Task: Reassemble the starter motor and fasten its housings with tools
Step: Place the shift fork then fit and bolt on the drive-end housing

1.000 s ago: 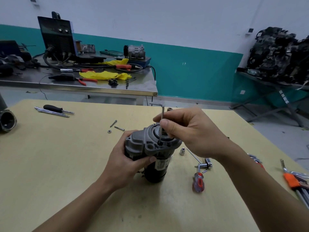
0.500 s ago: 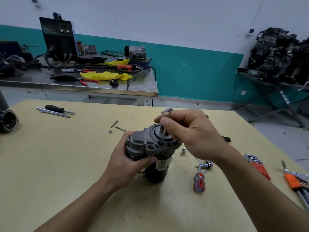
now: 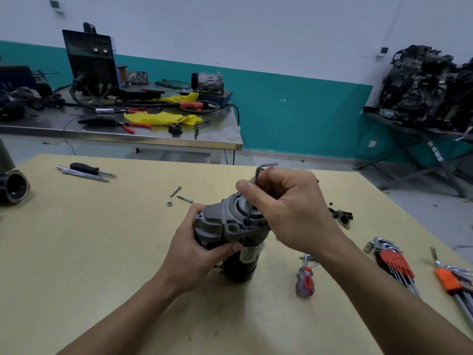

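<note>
The starter motor (image 3: 230, 226) stands upright on the yellow table (image 3: 89, 252), grey end housing on top, black body below. My left hand (image 3: 197, 249) grips its left side, thumb across the front. My right hand (image 3: 286, 208) pinches an L-shaped hex key (image 3: 252, 198) between thumb and fingers. The key's long leg stands nearly upright, its tip in a screw hole at the housing's front rim. Its short arm points right above my knuckles.
Two loose screws (image 3: 180, 194) and a nut (image 3: 169, 203) lie behind the motor. A small screwdriver (image 3: 304, 280) and hex key sets (image 3: 395, 262) lie to the right. A black screwdriver (image 3: 87, 169) and a dark housing part (image 3: 15, 187) sit at the left.
The hex key's short arm has swung round from pointing left to pointing right as my right hand turned it. My left hand keeps its hold on the motor.
</note>
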Demonstrator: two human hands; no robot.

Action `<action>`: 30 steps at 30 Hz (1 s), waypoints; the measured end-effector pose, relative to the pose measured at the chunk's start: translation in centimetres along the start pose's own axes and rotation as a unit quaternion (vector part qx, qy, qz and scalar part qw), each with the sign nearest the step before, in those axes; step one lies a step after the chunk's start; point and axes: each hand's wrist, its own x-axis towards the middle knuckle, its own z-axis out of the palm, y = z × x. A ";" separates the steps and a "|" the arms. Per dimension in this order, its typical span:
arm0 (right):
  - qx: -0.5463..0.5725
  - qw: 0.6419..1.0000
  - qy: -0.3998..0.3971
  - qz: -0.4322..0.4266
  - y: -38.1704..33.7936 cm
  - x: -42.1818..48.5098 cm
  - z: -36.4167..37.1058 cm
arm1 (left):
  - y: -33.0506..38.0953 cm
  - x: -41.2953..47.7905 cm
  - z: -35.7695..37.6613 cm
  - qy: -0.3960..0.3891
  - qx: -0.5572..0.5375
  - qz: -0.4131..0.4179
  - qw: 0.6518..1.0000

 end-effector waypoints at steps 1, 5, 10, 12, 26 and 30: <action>0.010 1.000 -0.019 0.016 -0.2 0.1 -0.2 | 0.0 0.0 0.0 0.000 0.001 0.002 1.000; 0.091 0.988 -0.085 0.086 0.0 0.6 -0.9 | 0.1 -0.1 0.0 0.002 0.000 0.001 1.000; 0.069 0.987 -0.121 0.083 0.7 0.5 -1.2 | 0.2 -0.1 0.0 0.005 -0.001 0.002 1.000; 0.077 0.991 -0.095 0.051 0.9 0.1 -1.1 | 0.2 -0.2 0.0 0.005 -0.003 0.002 1.000; 0.060 0.993 -0.078 0.072 1.0 -0.2 -1.0 | -0.1 -0.1 0.1 0.005 -0.005 -0.002 1.000; 0.129 0.981 -0.112 0.092 0.6 1.5 -2.7 | -0.1 0.0 0.1 -0.003 -0.002 0.003 1.000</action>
